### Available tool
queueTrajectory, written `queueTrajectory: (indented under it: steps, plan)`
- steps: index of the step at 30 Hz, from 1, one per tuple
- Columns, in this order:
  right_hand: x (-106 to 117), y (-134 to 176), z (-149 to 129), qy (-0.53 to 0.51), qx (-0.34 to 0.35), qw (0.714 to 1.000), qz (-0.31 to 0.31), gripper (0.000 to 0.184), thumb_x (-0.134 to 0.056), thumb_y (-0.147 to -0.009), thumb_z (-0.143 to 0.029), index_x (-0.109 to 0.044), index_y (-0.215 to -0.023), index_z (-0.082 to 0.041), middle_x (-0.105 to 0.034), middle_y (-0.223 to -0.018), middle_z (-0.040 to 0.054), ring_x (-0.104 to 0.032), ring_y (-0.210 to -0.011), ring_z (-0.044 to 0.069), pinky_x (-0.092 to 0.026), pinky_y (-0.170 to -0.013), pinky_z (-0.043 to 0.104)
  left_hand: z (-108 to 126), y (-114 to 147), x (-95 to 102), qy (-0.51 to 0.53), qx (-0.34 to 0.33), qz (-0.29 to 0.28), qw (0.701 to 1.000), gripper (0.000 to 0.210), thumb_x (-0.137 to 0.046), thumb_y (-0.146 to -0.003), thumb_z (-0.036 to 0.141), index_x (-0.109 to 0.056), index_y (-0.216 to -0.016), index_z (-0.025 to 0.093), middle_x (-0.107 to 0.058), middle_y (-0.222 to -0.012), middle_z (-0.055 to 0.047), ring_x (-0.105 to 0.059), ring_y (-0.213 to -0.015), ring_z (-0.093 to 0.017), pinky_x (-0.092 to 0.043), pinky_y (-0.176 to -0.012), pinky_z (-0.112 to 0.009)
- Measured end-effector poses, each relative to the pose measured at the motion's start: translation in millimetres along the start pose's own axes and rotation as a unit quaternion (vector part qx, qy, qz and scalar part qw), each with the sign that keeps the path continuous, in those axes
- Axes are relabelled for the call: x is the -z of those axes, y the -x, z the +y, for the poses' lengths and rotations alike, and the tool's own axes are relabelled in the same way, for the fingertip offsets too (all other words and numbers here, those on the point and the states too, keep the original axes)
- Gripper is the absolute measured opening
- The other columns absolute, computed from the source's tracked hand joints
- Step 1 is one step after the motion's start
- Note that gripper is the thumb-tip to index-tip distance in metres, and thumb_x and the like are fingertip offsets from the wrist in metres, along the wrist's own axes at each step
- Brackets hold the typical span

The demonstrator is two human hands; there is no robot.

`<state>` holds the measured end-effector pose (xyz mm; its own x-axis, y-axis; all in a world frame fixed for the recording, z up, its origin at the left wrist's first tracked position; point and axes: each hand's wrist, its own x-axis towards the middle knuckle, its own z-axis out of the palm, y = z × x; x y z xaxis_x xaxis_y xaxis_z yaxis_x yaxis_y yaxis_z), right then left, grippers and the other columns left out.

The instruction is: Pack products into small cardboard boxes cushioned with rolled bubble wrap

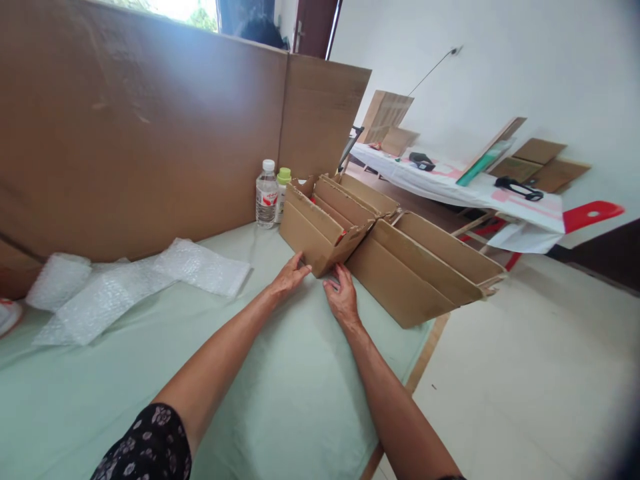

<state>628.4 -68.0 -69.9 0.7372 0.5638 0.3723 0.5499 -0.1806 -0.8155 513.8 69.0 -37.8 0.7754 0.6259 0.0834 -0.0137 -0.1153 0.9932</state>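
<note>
An open cardboard box (313, 230) with red items partly showing inside stands on the green-clothed table. My left hand (291, 275) is at the lower edge of its near side, fingers stretched and apart, the fingertips at the cardboard. Close to the box's bottom corner is my right hand (343, 297), palm turned inward, with thumb and fingers apart. Whether its fingertips press on the box I cannot tell. Touching or nearly touching this box on the right is a second open cardboard box (400, 273), whose inside is mostly hidden.
A water bottle (267, 197) and a green-capped bottle (283, 183) stand behind the box. Bubble wrap (125, 283) lies on the left. A tall cardboard panel (150, 133) lines the back. The table edge (425, 353) runs along the right; another table (450, 183) stands beyond.
</note>
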Motion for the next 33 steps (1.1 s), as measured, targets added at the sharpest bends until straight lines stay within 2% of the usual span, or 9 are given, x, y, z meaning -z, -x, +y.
queueTrajectory:
  steps: [3, 7, 12, 18, 22, 24, 26, 29, 33]
  plan:
    - [5.7, -2.5, -0.9, 0.020, -0.020, 1.000, 0.010, 0.044, -0.053, -0.079, -0.033, -0.066, -0.116, -0.013, -0.065, -0.119, 0.0186, -0.067, -0.103, 0.026, -0.059, -0.088, 0.044, 1.4, 52.4, -1.2, -0.105, -0.042, -0.037, 0.993, 0.066, -0.061, -0.085, 0.037, -0.047, -0.145, 0.015, -0.047, -0.154, -0.018, -0.040, -0.143, -0.036, -0.028, -0.120, -0.055]
    - [10.7, -8.5, -13.2, 0.051, -0.043, 0.998, 0.002, 0.039, -0.049, -0.072, -0.037, -0.067, -0.097, -0.013, -0.070, -0.097, 0.0158, -0.068, -0.092, 0.030, -0.055, -0.090, 0.050, 9.6, 150.8, 0.8, -0.240, -0.082, -0.069, 0.965, 0.054, -0.066, -0.081, 0.030, -0.058, -0.133, 0.019, -0.048, -0.153, -0.016, -0.036, -0.147, -0.034, -0.019, -0.124, -0.054]
    - [4.2, -13.3, -30.4, 0.104, -0.006, 0.991, -0.080, 0.037, -0.048, -0.065, -0.043, -0.067, -0.087, -0.019, -0.071, -0.100, 0.0186, -0.064, -0.103, 0.038, -0.047, -0.100, 0.056, 28.7, 265.6, 22.7, -0.491, -0.136, -0.094, 0.856, 0.053, -0.045, -0.098, 0.045, -0.049, -0.141, 0.015, -0.046, -0.155, -0.017, -0.038, -0.145, -0.032, -0.027, -0.120, -0.050]
    - [-35.7, 26.5, -37.6, 0.258, 0.129, 0.941, -0.177, 0.075, -0.038, -0.074, -0.061, -0.067, -0.118, -0.008, -0.063, -0.126, 0.0293, -0.056, -0.123, 0.048, -0.043, -0.107, 0.061, 18.7, 377.6, 37.9, -0.586, -0.143, -0.016, 0.798, 0.048, -0.048, -0.096, 0.050, -0.056, -0.134, 0.022, -0.053, -0.151, -0.009, -0.047, -0.140, -0.028, -0.037, -0.116, -0.044]
    - [-92.0, 47.8, -78.9, 0.257, 0.143, 0.935, -0.198, 0.089, -0.037, -0.078, -0.067, -0.052, -0.140, -0.005, -0.056, -0.138, 0.0300, -0.054, -0.127, 0.048, -0.046, -0.100, 0.065, 6.7, 422.0, 62.1, -0.565, -0.132, 0.021, 0.814, 0.029, -0.055, -0.094, 0.044, -0.067, -0.118, 0.033, -0.060, -0.144, -0.001, -0.050, -0.138, -0.021, -0.039, -0.114, -0.034]
    - [-127.9, 48.2, -113.0, 0.236, 0.144, 0.936, -0.218, 0.088, -0.039, -0.078, -0.062, -0.049, -0.142, -0.003, -0.055, -0.140, 0.0311, -0.053, -0.129, 0.048, -0.047, -0.098, 0.064, 15.4, 436.5, 101.5, -0.532, -0.103, 0.088, 0.836, 0.034, -0.058, -0.092, 0.045, -0.067, -0.119, 0.027, -0.057, -0.147, -0.006, -0.049, -0.139, -0.024, -0.039, -0.115, -0.037]
    - [-164.5, 49.0, -148.8, 0.210, 0.144, 0.933, -0.254, 0.082, -0.042, -0.078, -0.057, -0.050, -0.141, -0.005, -0.057, -0.139, 0.0291, -0.054, -0.129, 0.045, -0.047, -0.099, 0.061, 36.0, 447.9, 162.3, -0.512, -0.056, 0.228, 0.826, 0.038, -0.060, -0.089, 0.037, -0.066, -0.122, 0.020, -0.055, -0.147, -0.016, -0.047, -0.140, -0.031, -0.039, -0.115, -0.047]
    - [-206.5, 65.5, -189.8, 0.182, 0.144, 0.925, -0.302, 0.075, -0.043, -0.080, -0.054, -0.051, -0.140, -0.010, -0.057, -0.142, 0.0235, -0.054, -0.130, 0.040, -0.044, -0.104, 0.056, 81.5, 466.2, 275.4, -0.528, 0.017, 0.474, 0.704, 0.040, -0.057, -0.085, 0.024, -0.065, -0.124, 0.018, -0.052, -0.147, -0.019, -0.042, -0.143, -0.036, -0.034, -0.114, -0.058]
    - [-217.9, 110.2, -199.8, 0.158, 0.157, 0.938, -0.265, 0.074, -0.040, -0.081, -0.053, -0.051, -0.139, -0.009, -0.057, -0.142, 0.0225, -0.055, -0.128, 0.038, -0.041, -0.105, 0.056, 133.8, 492.7, 403.4, -0.555, 0.096, 0.627, 0.538, 0.053, -0.060, -0.078, 0.023, -0.059, -0.129, 0.007, -0.042, -0.154, -0.026, -0.026, -0.150, -0.041, -0.019, -0.119, -0.060]
